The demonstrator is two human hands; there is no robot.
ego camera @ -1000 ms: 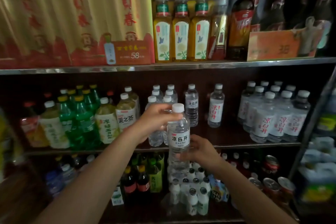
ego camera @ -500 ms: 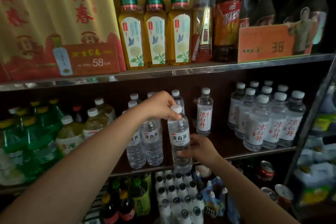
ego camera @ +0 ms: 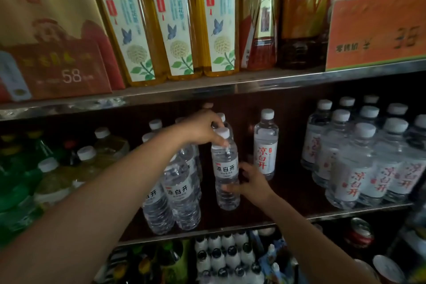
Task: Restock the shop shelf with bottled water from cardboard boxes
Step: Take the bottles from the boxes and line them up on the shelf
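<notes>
While both hands (ego camera: 230, 159) hold one water bottle (ego camera: 225, 174), three tea bottles (ego camera: 170, 27) stand above.

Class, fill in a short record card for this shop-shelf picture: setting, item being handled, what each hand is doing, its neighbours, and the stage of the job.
Setting: middle shelf of a drinks display
Item handled: water bottle, upright, black-lettered label
Left hand: fingers grip the bottle at its white cap
Right hand: holds the bottle's lower body
Left neighbours: matching water bottles
Right neighbour: red-lettered bottle, standing apart
Stage: bottle being set down, not yet released
</notes>
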